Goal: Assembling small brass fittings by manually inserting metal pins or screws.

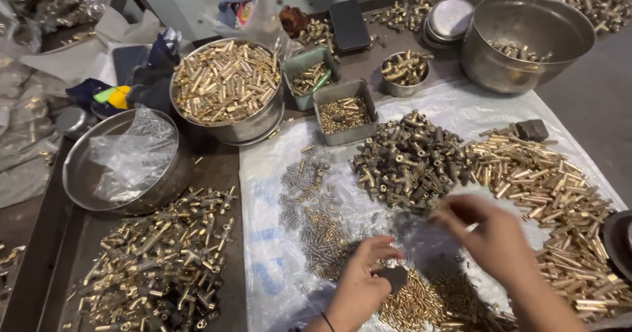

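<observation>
**Small brass parts under both hands, sorted heaps all around**

Your left hand (361, 286) has its grip closed around a small dark flat piece (395, 278), thumb and fingers pinching it just above the plastic sheet, with what looks like a tiny pale metal part at the fingertips. Your right hand (490, 236) is blurred; its fingers are curled together as if pinching something small, but you cannot tell from this view whether anything sits in that grip.

Directly under both hands lies a low heap of short brass pins (421, 302) on the white translucent plastic sheet (263, 174) that covers the worktop. Just left of it is a scatter of small silvery springs (316, 220). Beyond your hands sits a mound of dark, tarnished brass fittings (408, 161), and to your right a broad spread of bright brass tubes (553, 187) reaching the sheet's edge.

Further out, a round steel bowl heaped with brass tubes (227, 85) stands at the back, next to two small rectangular trays (342, 111) holding fine parts. A large steel bowl (526, 32) at the far right is almost empty, and another steel bowl holding crumpled clear plastic (125, 161) sits at the left above a pile of brass T-shaped fittings (158, 259).

Judging by the heaps, much is already separated by kind, yet large loose piles remain on the sheet.
</observation>
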